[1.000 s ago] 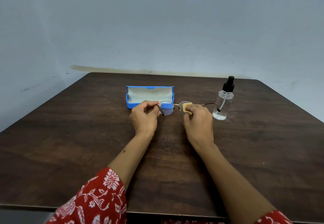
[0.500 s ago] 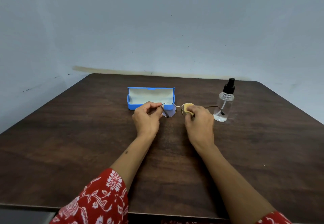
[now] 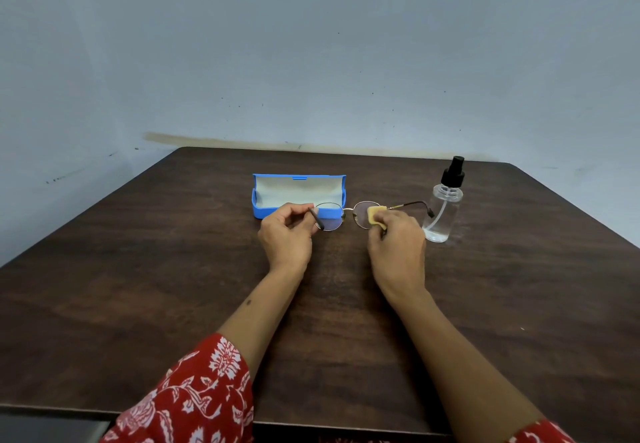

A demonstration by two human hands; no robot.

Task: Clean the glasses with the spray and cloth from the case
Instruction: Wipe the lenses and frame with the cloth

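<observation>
Round thin-rimmed glasses (image 3: 330, 216) are held just above the table's middle, lenses facing me. My left hand (image 3: 286, 234) pinches the left rim and the folded temple. My right hand (image 3: 396, 245) grips a small yellow cloth (image 3: 374, 215) pressed against the right lens. The right temple sticks out to the right toward the spray bottle (image 3: 443, 207), clear with a black pump top, which stands upright. The open blue case (image 3: 298, 190), with a pale lining, lies just behind the glasses.
The dark wooden table (image 3: 173, 286) ends at a grey wall behind the case. Its near edge runs under my forearms. Red patterned sleeves cover my upper arms.
Both hands and the glasses stay in nearly the same spot. The cloth has shifted slightly on the right lens, and the right temple shows more clearly.
</observation>
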